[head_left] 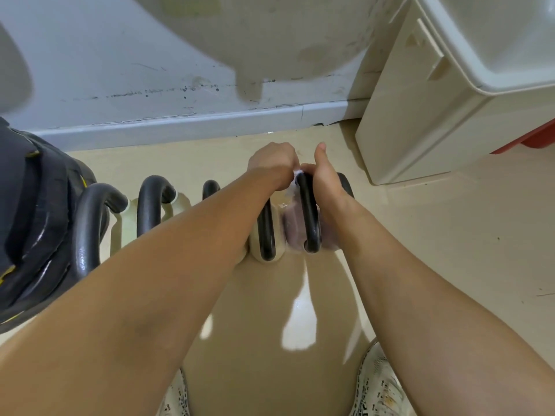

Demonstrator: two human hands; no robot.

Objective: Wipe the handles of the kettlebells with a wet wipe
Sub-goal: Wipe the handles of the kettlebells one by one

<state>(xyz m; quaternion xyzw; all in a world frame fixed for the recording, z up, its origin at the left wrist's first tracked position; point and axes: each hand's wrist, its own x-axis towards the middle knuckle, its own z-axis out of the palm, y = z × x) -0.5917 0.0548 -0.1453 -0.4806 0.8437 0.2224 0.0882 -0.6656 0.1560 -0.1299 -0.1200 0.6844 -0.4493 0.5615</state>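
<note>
Several kettlebells with black handles stand in a row on the beige floor. The rightmost one (309, 217) has a pale pinkish body. My right hand (322, 181) grips the far end of its handle, thumb pointing up. My left hand (274, 163) pinches a white wet wipe (295, 183) against that handle's far left side; most of the wipe is hidden. Beside it stands a cream kettlebell (265, 232), partly under my left forearm. Two more handles (153, 202) (90, 223) rise further left.
A grey wall and skirting board (180, 121) run behind the row. A cream cabinet (420, 115) stands at the right, with a red object (537, 139) past it. A dark bag (27, 211) fills the left edge. My patterned shoes (378, 385) are at the bottom.
</note>
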